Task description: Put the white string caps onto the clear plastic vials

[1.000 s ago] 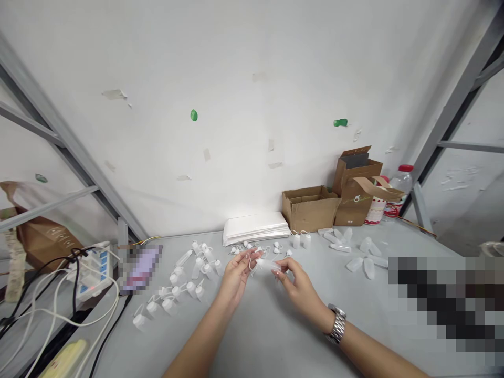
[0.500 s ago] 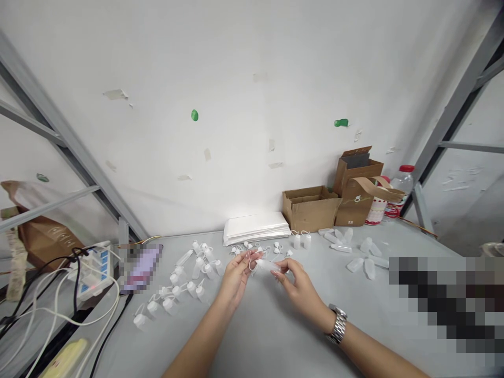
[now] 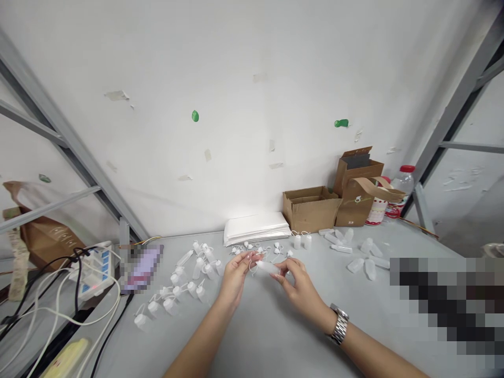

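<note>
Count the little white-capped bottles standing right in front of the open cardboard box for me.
2: the left bottle stands near the right end of the white stack, and the right bottle is just beside it, before the cardboard box. None looks hidden.

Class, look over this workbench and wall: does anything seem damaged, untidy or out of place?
Yes. The white wall looks marred by torn tape scraps and green patches. At the left, cables tangle untidily over the power strip.
</note>
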`<state>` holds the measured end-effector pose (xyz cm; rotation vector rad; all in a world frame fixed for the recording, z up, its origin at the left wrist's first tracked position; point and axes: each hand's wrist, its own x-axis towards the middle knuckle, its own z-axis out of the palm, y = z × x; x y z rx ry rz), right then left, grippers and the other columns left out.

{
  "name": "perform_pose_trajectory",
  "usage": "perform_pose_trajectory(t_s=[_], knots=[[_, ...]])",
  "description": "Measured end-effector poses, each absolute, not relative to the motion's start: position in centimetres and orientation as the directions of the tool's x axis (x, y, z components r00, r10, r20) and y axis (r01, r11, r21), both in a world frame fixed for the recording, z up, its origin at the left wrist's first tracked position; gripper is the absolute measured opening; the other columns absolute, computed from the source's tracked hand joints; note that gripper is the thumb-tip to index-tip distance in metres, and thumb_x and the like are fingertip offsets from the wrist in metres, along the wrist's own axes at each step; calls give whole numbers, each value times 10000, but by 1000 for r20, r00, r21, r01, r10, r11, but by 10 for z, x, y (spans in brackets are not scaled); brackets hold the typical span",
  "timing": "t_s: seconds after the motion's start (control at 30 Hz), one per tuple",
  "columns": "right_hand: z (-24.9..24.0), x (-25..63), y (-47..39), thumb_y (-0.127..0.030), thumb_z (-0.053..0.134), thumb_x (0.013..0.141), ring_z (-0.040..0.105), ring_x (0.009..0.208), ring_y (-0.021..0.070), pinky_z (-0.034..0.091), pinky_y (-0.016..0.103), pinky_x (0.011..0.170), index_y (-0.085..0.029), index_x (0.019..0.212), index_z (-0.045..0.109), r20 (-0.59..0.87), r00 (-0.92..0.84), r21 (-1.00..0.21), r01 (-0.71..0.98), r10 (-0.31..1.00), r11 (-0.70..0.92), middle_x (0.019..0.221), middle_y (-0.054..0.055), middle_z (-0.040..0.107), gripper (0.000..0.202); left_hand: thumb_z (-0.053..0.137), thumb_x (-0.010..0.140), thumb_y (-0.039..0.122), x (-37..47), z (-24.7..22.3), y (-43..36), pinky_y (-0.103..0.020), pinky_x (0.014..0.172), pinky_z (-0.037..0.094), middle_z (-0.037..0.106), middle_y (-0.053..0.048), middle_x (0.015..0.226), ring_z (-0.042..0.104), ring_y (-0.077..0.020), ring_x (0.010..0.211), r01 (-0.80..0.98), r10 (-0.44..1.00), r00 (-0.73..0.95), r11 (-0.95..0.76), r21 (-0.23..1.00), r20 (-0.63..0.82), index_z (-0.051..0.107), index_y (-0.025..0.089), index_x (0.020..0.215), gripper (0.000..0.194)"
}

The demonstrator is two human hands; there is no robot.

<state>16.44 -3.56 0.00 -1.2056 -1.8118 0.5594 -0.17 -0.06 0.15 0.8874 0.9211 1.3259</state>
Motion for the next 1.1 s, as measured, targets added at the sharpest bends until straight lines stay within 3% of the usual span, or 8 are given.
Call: perform_pose_trajectory(t_s=[0.37,0.73,0.93,1.0,1.1], knots=[[-2,164,-36,-220,460,838,552,726,169,292,454,937,-206,806,486,464,-202,-679,544,862,493,719,-5,556,43,628,683,337,-1,-1,-2,-351,835,421,706,-104,841,635,-226,871,-313,999,16,34,949,-31,635,130,861,273],[-5,165,-36,-211,467,827,553,768,190,367,417,855,-200,785,505,446,-169,-684,568,879,457,730,19,584,57,643,662,351,3,-6,-4,-363,878,402,700,-114,891,621,-230,899,-267,997,66,49,962,-32,656,126,824,278],[-10,164,-33,-203,453,842,559,704,165,264,488,940,-198,958,521,475,-313,-523,651,823,550,764,19,611,135,612,685,376,3,5,-7,-366,868,414,705,-99,858,631,-227,869,-134,998,38,-45,990,51,649,140,830,279],[-12,164,-31,-226,482,831,558,764,184,294,476,918,-205,967,538,485,-340,-473,674,806,568,821,42,611,149,588,707,381,4,8,-8,-358,884,407,699,-97,885,619,-225,909,-87,994,56,-92,992,97,641,150,879,293],[-10,169,-25,-270,520,807,535,820,213,398,398,790,-200,898,576,529,-247,-476,706,812,525,859,76,571,128,541,746,381,3,4,-6,-345,909,393,641,-98,1065,570,-212,1013,-40,986,98,-130,991,133,589,176,1026,350]])
